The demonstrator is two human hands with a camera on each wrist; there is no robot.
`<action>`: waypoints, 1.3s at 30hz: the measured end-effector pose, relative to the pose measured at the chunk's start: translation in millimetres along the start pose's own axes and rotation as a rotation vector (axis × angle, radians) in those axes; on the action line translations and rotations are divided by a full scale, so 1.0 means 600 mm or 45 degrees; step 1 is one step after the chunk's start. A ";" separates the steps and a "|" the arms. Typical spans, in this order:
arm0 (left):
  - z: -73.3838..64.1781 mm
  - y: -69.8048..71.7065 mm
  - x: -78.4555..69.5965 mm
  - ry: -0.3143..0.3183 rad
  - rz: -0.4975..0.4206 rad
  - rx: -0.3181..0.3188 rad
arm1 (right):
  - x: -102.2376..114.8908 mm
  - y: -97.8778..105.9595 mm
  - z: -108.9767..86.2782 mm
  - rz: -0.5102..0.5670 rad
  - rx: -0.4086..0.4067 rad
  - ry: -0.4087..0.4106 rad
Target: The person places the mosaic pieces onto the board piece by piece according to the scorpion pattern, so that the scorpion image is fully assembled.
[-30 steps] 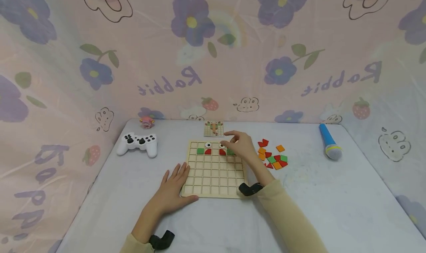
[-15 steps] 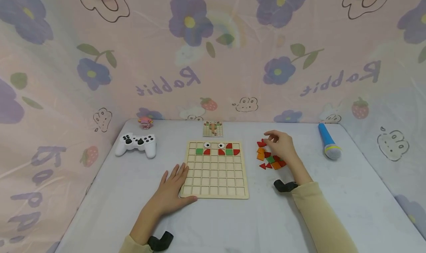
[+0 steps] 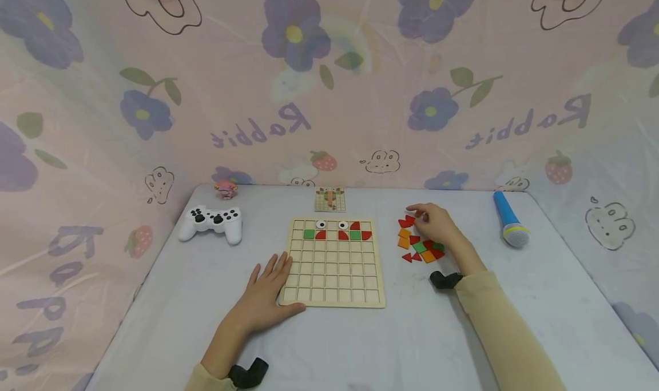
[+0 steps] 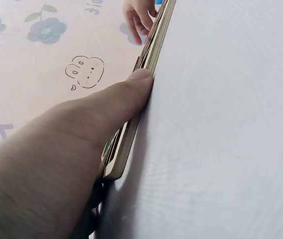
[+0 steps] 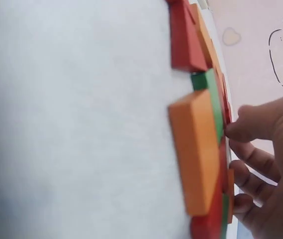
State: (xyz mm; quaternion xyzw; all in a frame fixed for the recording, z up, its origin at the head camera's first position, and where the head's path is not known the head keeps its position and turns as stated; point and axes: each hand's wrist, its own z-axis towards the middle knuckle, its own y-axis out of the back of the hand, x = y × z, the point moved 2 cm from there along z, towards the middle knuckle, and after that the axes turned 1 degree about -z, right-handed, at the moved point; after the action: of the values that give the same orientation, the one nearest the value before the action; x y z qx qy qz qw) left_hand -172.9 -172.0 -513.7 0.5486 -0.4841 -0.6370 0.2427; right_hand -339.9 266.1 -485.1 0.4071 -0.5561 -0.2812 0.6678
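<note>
A square wooden grid board (image 3: 332, 276) lies in front of me. Green and red pieces and two eye discs (image 3: 342, 225) fill cells in its top rows. My left hand (image 3: 262, 296) rests along the board's left side with straight fingers, its thumb (image 4: 140, 75) against the front edge. To the right is a pile of red, green and orange pieces. My right hand (image 3: 436, 224) hovers over the pile's far side, fingers loosely bent, with no piece visible between them. In the right wrist view an orange block (image 5: 196, 149) is close up, and the thumb (image 5: 245, 124) overlaps a red piece.
Behind the board lies a small pattern card (image 3: 330, 199). A white game controller (image 3: 211, 223) and a pink figurine (image 3: 225, 189) are at the left. A blue toy microphone (image 3: 509, 219) lies at the right. Patterned cloth hangs behind the white table (image 3: 340, 345).
My right hand has moved right, from the board's upper right corner to the loose pieces, uncovering red and green pieces in that corner. My left hand has stayed in place.
</note>
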 end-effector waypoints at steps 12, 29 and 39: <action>-0.002 0.001 -0.002 0.001 -0.008 -0.004 | 0.005 0.003 0.005 -0.103 0.056 -0.021; -0.004 0.005 -0.005 0.001 -0.010 0.005 | 0.007 0.000 -0.003 -0.035 0.048 -0.010; -0.003 0.003 -0.003 0.008 0.002 0.003 | 0.011 -0.006 0.004 -0.037 0.029 -0.001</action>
State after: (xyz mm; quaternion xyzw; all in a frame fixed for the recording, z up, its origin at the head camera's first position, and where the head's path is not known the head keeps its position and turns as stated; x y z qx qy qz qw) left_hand -171.2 -171.6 -510.9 0.5504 -0.4846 -0.6345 0.2440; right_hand -340.6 258.1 -484.6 0.4227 -0.5535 -0.2845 0.6588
